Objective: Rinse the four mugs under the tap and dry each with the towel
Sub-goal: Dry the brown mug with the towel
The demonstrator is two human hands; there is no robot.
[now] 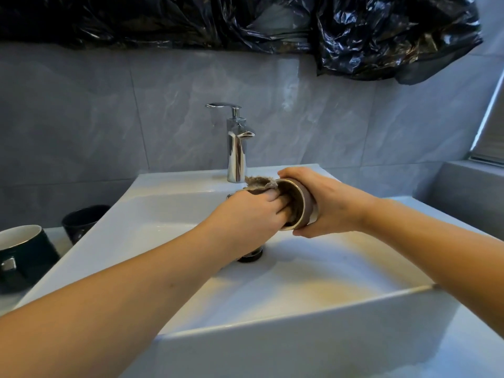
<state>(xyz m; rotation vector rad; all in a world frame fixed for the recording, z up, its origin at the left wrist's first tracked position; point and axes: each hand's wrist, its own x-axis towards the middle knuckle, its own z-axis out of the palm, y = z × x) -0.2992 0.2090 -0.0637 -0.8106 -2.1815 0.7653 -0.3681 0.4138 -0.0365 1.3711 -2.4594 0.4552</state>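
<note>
Over the white sink [300, 304] my right hand [327, 205] grips a brown mug [304, 205] with a gold rim, tipped on its side with the mouth facing left. My left hand [253, 214] holds a grey-brown towel [257, 184] and has its fingers pushed into the mug's mouth with the cloth. Part of the towel sticks out above my left hand. The chrome tap [237, 148] stands behind the hands, and no water is visible. Two dark mugs stand left of the sink: one with a white inside [24, 255] and one further back [81, 221].
The sink's black drain [251, 256] lies under my left wrist. A grey tiled wall [109, 118] rises behind the tap, with black plastic sheeting [381, 36] hung across the top. A grey ledge [463, 192] sits at the right under a window blind.
</note>
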